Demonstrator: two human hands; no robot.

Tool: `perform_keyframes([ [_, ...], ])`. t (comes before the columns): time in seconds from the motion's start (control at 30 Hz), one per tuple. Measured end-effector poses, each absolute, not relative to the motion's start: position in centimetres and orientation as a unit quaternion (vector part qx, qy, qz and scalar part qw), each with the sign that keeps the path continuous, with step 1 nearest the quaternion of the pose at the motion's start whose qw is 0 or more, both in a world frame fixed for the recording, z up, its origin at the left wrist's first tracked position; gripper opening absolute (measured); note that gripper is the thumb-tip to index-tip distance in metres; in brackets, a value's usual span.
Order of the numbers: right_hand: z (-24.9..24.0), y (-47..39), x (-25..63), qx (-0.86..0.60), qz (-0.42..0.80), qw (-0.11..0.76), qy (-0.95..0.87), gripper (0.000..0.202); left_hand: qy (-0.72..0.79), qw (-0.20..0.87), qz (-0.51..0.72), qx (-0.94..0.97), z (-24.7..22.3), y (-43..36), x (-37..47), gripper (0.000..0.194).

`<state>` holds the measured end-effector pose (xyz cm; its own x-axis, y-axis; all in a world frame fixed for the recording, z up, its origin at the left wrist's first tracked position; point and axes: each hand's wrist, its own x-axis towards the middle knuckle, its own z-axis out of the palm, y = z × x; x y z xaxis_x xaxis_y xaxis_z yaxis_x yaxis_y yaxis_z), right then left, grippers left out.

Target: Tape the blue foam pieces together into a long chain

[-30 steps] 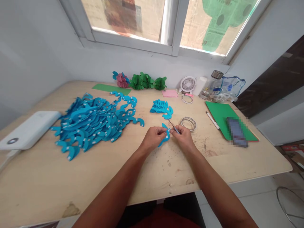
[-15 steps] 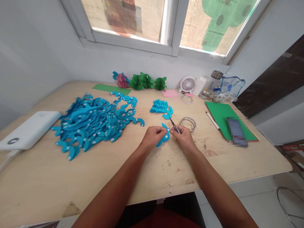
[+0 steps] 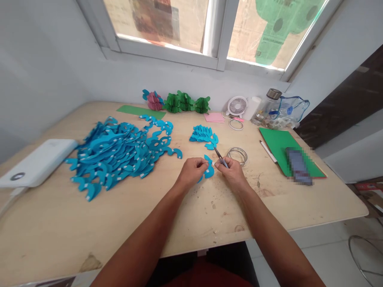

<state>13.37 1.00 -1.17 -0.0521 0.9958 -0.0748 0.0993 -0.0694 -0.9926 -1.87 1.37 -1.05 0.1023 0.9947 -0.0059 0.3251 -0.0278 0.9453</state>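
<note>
Pinching a blue paper piece (image 3: 208, 170) between its fingers, the left hand (image 3: 191, 172) holds it just above the desk (image 3: 179, 223). The right hand (image 3: 233, 173) grips thin tweezers (image 3: 220, 157), whose near end is beside the paper's right edge.

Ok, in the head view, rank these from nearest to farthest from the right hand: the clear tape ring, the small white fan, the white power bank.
Measured from the right hand, which holds tweezers:
1. Clear tape ring: just beyond the hand, slightly to its right.
2. Small white fan: farther back, by the wall under the window.
3. White power bank: far off at the table's left edge, past the blue cutout pile.
</note>
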Motion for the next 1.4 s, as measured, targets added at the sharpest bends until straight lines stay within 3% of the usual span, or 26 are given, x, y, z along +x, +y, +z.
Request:
perform_keyframes([
  [0.6,-3.0,1.7,13.8,-0.533,0.416,0.393,-0.623,0.012,0.547,0.307,0.292,0.722,-1.3,1.2,-1.8,0.017],
  [1.4,-3.1,1.5,13.7,-0.558,0.369,0.374,-0.642,0.009,0.549,0.319,0.282,0.719,-1.1,1.1,-1.7,0.019],
])
